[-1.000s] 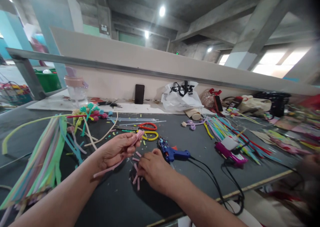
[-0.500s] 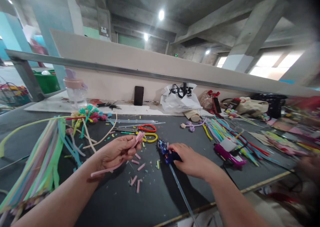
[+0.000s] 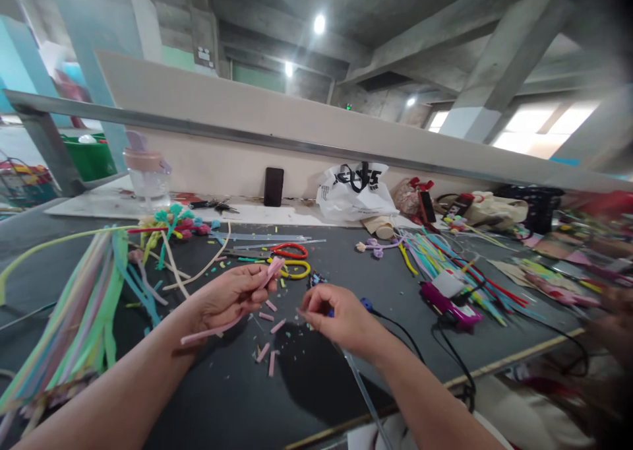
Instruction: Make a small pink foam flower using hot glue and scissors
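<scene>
My left hand (image 3: 235, 296) is closed on a folded bundle of pink chenille stem (image 3: 273, 270); a loose pink tail runs back under the wrist. To its right, my right hand (image 3: 336, 315) pinches thumb and forefinger together, with a tiny pinkish piece (image 3: 300, 313) just showing at the tips. Behind that hand lies a blue glue gun (image 3: 366, 303), mostly covered by it, with a clear glue stick (image 3: 363, 387) reaching toward the front edge. Short pink cut pieces (image 3: 263, 352) are scattered on the dark table between the hands.
Scissors (image 3: 297, 270) with red and yellow handles lie beyond my hands. Coloured stems (image 3: 93, 305) spread at left, more at right beside a purple device (image 3: 452, 305) with a cord. A bottle (image 3: 148, 183), a phone (image 3: 273, 187) and a white bag (image 3: 356, 199) stand along the back.
My right hand has moved left and slightly toward me, off the glue gun, with its fingers now pinched. My left hand stays nearly in place, still holding the pink stem.
</scene>
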Demonstrator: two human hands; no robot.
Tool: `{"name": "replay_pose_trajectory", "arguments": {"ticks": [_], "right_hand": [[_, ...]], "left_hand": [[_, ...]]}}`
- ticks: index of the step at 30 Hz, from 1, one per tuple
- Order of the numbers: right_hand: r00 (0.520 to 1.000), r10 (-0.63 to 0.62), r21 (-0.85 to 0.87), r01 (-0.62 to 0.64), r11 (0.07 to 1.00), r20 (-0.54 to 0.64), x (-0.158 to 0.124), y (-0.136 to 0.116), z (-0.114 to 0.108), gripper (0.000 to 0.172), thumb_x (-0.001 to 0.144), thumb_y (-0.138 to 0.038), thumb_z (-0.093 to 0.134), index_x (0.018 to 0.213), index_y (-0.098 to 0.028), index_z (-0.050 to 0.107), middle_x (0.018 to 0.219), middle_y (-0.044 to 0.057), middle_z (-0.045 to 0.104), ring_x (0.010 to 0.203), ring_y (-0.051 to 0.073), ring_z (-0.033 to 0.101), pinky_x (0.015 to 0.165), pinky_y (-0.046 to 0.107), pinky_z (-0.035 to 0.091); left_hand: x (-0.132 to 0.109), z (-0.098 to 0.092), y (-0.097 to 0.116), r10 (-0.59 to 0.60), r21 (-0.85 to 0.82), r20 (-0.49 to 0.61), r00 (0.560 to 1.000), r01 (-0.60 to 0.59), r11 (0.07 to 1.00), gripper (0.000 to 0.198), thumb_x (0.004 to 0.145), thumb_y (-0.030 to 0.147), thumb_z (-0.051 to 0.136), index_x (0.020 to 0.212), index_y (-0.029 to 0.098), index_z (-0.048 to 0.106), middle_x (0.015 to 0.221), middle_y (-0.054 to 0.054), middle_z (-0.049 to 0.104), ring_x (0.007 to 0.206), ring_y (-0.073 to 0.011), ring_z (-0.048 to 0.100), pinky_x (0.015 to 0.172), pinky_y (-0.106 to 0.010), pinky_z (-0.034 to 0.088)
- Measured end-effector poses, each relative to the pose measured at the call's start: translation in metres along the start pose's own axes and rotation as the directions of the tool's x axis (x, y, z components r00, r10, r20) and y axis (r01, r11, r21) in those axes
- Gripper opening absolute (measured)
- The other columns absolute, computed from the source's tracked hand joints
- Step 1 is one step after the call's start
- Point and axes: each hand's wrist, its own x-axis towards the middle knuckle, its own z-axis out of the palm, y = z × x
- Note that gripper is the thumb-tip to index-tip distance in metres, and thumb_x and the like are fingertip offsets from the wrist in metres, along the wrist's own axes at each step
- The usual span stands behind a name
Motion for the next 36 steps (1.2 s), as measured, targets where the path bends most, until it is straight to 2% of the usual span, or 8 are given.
{"name": "replay_pose_trajectory", "arguments": {"ticks": [6, 11, 13, 18, 22, 27, 32, 36], "right_hand": [[0.989, 0.027, 0.156, -0.049, 0.986, 0.145, -0.004, 0.0, 0.018, 0.021, 0.07, -0.01, 0.061, 0.088, -0.02, 0.059, 0.064, -0.006, 0.055, 0.055, 0.008, 0.051, 0.052, 0.018, 0.04], [0.953, -0.193, 0.046, 0.188, 0.981, 0.235, -0.008, -0.01, 0.015, 0.015, 0.075, -0.012, 0.061, 0.082, -0.021, 0.07, 0.101, 0.003, 0.066, 0.093, 0.015, 0.061, 0.083, 0.025, 0.045], [0.941, -0.252, 0.007, 0.257, 0.966, 0.226, -0.01, -0.017, 0.015, 0.016, 0.078, -0.016, 0.06, 0.09, -0.021, 0.07, 0.1, 0.004, 0.066, 0.097, 0.015, 0.06, 0.086, 0.025, 0.045], [0.911, -0.331, -0.11, 0.366, 0.924, 0.247, -0.012, -0.018, 0.001, 0.043, 0.077, 0.0, 0.042, 0.107, -0.022, 0.063, 0.124, 0.005, 0.054, 0.113, 0.013, 0.052, 0.094, 0.026, 0.04], [0.988, -0.104, -0.42, 0.143, 0.896, 0.115, -0.01, 0.01, -0.031, 0.057, 0.067, -0.001, 0.045, 0.12, -0.021, 0.052, 0.124, 0.007, 0.054, 0.116, 0.02, 0.047, 0.1, 0.039, 0.033], [0.977, 0.158, -0.61, -0.038, 0.791, 0.144, -0.008, 0.042, -0.043, 0.073, 0.057, 0.001, 0.047, 0.126, -0.022, 0.044, 0.126, 0.009, 0.051, 0.115, 0.026, 0.044, 0.092, 0.04, 0.036], [0.987, 0.155, -0.656, -0.087, 0.75, 0.046, -0.002, 0.047, -0.033, 0.074, 0.059, 0.002, 0.048, 0.129, -0.019, 0.039, 0.118, 0.012, 0.055, 0.108, 0.025, 0.048, 0.087, 0.036, 0.038], [0.995, 0.049, -0.528, -0.09, 0.844, -0.091, 0.005, 0.047, -0.048, 0.061, 0.064, -0.008, 0.055, 0.123, -0.016, 0.041, 0.117, 0.013, 0.055, 0.103, 0.024, 0.053, 0.087, 0.036, 0.039]], "left_hand": [[0.001, -0.001, -0.001, 0.001, -0.003, -0.002, 1.0, -0.001, 1.0, 0.014, 0.081, 0.021, 0.059, 0.091, 0.01, 0.061, 0.078, -0.004, 0.053, 0.047, -0.0014, 0.039, 0.038, -0.01, 0.028], [0.0, 0.001, -0.001, -0.003, -0.01, 0.003, 1.0, 0.003, 1.0, 0.015, 0.081, 0.022, 0.059, 0.09, 0.01, 0.061, 0.076, -0.003, 0.053, 0.046, -0.0007, 0.037, 0.037, -0.01, 0.027], [0.0, 0.002, -0.001, -0.01, -0.004, 0.0, 1.0, 0.01, 1.0, 0.015, 0.081, 0.022, 0.059, 0.089, 0.01, 0.061, 0.076, -0.003, 0.052, 0.046, -0.0006, 0.037, 0.036, -0.01, 0.026], [0.0, 0.001, -0.001, -0.009, -0.012, -0.02, 1.0, 0.009, 1.0, 0.014, 0.081, 0.023, 0.059, 0.089, 0.011, 0.06, 0.077, -0.003, 0.052, 0.047, -0.0007, 0.038, 0.038, -0.01, 0.029], [-0.001, 0.001, 0.0, -0.014, -0.004, -0.011, 1.0, 0.014, 1.0, 0.013, 0.082, 0.023, 0.058, 0.087, 0.011, 0.06, 0.077, -0.003, 0.051, 0.047, -0.0004, 0.038, 0.037, -0.01, 0.027], [-0.001, 0.004, 0.002, -0.007, 0.004, 0.007, 1.0, 0.007, 1.0, 0.014, 0.083, 0.023, 0.057, 0.089, 0.01, 0.059, 0.075, -0.003, 0.049, 0.047, -0.0004, 0.035, 0.036, -0.01, 0.024], [-0.001, 0.004, 0.002, -0.012, -0.02, -0.001, 1.0, 0.012, 1.0, 0.013, 0.083, 0.022, 0.057, 0.085, 0.01, 0.059, 0.075, -0.002, 0.049, 0.046, 0.0001, 0.035, 0.036, -0.01, 0.024], [-0.001, 0.004, 0.003, -0.01, -0.04, 0.008, 1.0, 0.011, 0.999, 0.012, 0.084, 0.021, 0.055, 0.086, 0.01, 0.059, 0.076, -0.002, 0.049, 0.046, 0.0002, 0.035, 0.036, -0.01, 0.024]]}}
